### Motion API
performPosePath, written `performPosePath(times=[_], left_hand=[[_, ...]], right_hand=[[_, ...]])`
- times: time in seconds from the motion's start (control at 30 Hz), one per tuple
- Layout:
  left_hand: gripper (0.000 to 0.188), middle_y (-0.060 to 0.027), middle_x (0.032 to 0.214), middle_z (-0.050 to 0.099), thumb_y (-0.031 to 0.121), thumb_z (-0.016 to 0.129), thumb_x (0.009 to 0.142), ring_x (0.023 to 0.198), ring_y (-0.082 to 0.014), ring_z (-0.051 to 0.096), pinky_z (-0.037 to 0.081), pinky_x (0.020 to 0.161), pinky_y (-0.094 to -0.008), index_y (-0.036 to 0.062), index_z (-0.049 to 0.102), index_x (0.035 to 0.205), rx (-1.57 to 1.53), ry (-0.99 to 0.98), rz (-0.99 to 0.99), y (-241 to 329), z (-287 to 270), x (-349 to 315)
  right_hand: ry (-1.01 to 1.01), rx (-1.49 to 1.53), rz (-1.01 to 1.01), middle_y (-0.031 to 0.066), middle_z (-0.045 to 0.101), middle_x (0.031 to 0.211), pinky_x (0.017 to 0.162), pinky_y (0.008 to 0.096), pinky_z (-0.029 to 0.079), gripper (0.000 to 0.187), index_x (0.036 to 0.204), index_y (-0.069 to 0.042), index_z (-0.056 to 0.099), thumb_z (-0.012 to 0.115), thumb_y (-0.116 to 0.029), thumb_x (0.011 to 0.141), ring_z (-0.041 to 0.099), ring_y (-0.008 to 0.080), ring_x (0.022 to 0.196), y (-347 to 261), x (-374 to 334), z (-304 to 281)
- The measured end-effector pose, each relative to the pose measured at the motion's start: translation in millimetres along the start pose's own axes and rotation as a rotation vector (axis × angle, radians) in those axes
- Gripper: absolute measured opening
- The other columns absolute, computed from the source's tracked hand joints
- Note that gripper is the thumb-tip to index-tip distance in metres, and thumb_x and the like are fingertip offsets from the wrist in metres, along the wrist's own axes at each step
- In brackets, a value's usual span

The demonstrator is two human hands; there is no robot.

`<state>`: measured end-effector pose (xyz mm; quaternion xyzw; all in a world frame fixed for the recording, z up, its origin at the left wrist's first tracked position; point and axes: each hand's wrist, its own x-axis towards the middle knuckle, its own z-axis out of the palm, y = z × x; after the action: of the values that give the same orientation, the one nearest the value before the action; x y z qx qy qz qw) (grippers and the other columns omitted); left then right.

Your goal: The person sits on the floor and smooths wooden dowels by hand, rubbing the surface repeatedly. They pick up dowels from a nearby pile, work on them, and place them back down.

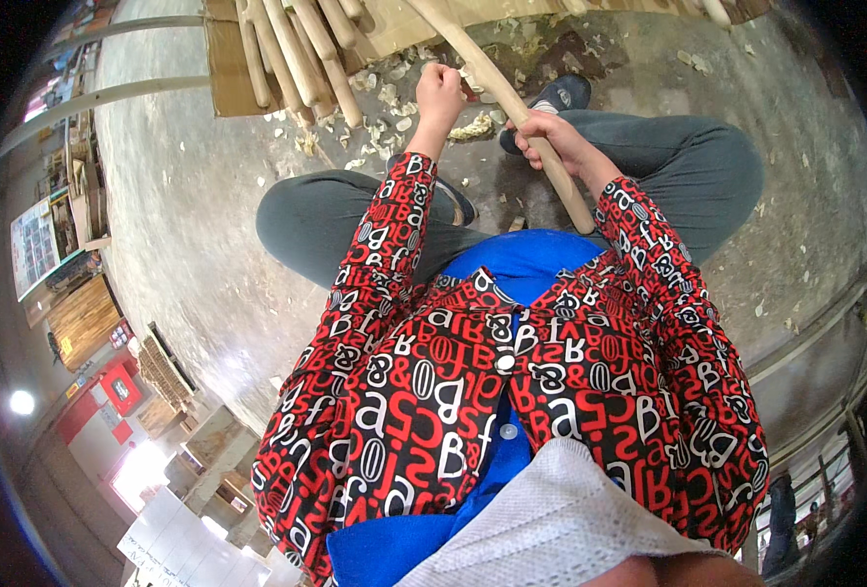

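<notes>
A long, pale wooden stick (493, 82) slants from the top edge down toward my lap, its near end close to the blue cloth at my waist. My right hand (549, 139) is wrapped round its lower half. Just left of the stick is my left hand (440, 94), closed in a fist. Something small and reddish shows beside its fingers, but whatever the fist holds is hidden. Curled wood shavings (472, 128) lie on the floor beneath both hands.
Several similar wooden sticks (301, 61) lie bundled at the upper left, partly on brown cardboard (226, 68). My bent legs (663, 161) flank the work, with a dark shoe (570, 92) near the stick. Metal bars (111, 99) cross the far left.
</notes>
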<state>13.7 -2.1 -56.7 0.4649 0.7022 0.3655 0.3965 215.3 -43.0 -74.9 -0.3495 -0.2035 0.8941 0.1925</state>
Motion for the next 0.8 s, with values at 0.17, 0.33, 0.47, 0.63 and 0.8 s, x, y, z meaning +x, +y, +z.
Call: performPosePath(times=[0.17, 0.33, 0.47, 0.63, 0.8], left_hand=[[0.012, -0.0128, 0.078, 0.056, 0.008, 0.046, 0.085, 0.064, -0.023, 0.057, 0.049, 0.058, -0.0366, -0.0029, 0.048, 0.089, -0.823, -0.036, -0.253, -12, -1, -4], [0.007, -0.0119, 0.089, 0.053, 0.001, 0.045, 0.083, 0.073, -0.0205, 0.054, 0.05, 0.063, -0.034, 0.0003, 0.041, 0.088, -1.289, 0.023, -0.235, -14, -9, -11], [0.006, -0.0107, 0.083, 0.057, 0.002, 0.046, 0.082, 0.063, -0.0167, 0.054, 0.05, 0.056, -0.0338, 0.0068, 0.042, 0.082, -0.946, 0.15, -0.17, 8, -10, -6], [0.016, -0.0075, 0.069, 0.059, 0.016, 0.053, 0.085, 0.06, -0.0156, 0.055, 0.049, 0.057, -0.029, 0.0029, 0.06, 0.078, -0.565, 0.069, -0.173, -14, -25, 9], [0.036, -0.006, 0.078, 0.067, 0.035, 0.066, 0.082, 0.066, -0.0115, 0.059, 0.046, 0.059, -0.0272, 0.0002, 0.069, 0.092, -0.015, -0.033, 0.085, -25, -12, 13]], right_hand=[[-0.028, 0.081, 0.027, 0.0022, 0.054, 0.073, 0.043, 0.0226, 0.044, 0.028, 0.109, -0.005, 0.05, 0.051, -0.022, 0.087, 0.05, 0.0078, 0.05, 1, 4, 1], [-0.001, -0.016, -0.004, 0.0025, 0.055, 0.074, 0.044, 0.0229, 0.044, 0.029, 0.109, -0.005, 0.051, 0.052, -0.025, 0.087, 0.05, 0.0081, 0.05, 4, 7, -2], [-0.002, 0.018, 0.017, 0.0021, 0.055, 0.074, 0.044, 0.0229, 0.044, 0.03, 0.11, -0.005, 0.051, 0.053, -0.025, 0.087, 0.051, 0.0084, 0.051, 2, 6, -6], [-0.017, -0.034, 0.03, 0.0016, 0.054, 0.073, 0.044, 0.0233, 0.045, 0.032, 0.111, -0.004, 0.05, 0.053, -0.025, 0.087, 0.051, 0.0084, 0.05, -2, 3, 3], [-0.015, 0.003, 0.058, 0.0013, 0.053, 0.071, 0.043, 0.0238, 0.045, 0.031, 0.11, -0.004, 0.049, 0.052, -0.023, 0.086, 0.05, 0.0081, 0.048, -1, 3, 3]])
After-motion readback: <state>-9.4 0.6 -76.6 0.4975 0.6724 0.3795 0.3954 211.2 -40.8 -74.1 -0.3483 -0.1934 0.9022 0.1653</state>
